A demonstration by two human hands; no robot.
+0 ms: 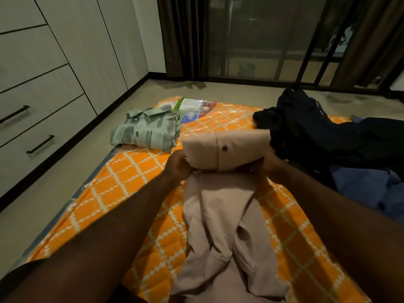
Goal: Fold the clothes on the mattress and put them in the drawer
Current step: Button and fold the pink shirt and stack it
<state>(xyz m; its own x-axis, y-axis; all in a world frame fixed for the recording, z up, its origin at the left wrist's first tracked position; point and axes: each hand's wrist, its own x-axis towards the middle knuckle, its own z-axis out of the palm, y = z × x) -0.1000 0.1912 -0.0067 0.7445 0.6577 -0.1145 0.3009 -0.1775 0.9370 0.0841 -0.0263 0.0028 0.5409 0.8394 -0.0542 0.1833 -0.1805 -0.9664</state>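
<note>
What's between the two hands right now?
The folded-over end of the pink shirt, gripped by the left hand and right hand; head view.

an orange checked mattress [135, 171] on the floor [54, 193] carries a folded green shirt [146, 130], a pink garment [220, 215], dark clothes [317, 132] and a leaflet [192, 108].

The fingertips of the left hand [178, 165] and the right hand [271, 164] are concealed behind the folded end of the pink shirt [227, 147], whose lower part is cut off by the bottom edge. The dark clothes pile [317, 136] is cropped at the right (its separate garments cannot be told apart). The print on the mattress label [194, 107] is too small to be read, and one corner is covered by the green shirt [146, 130].
</note>
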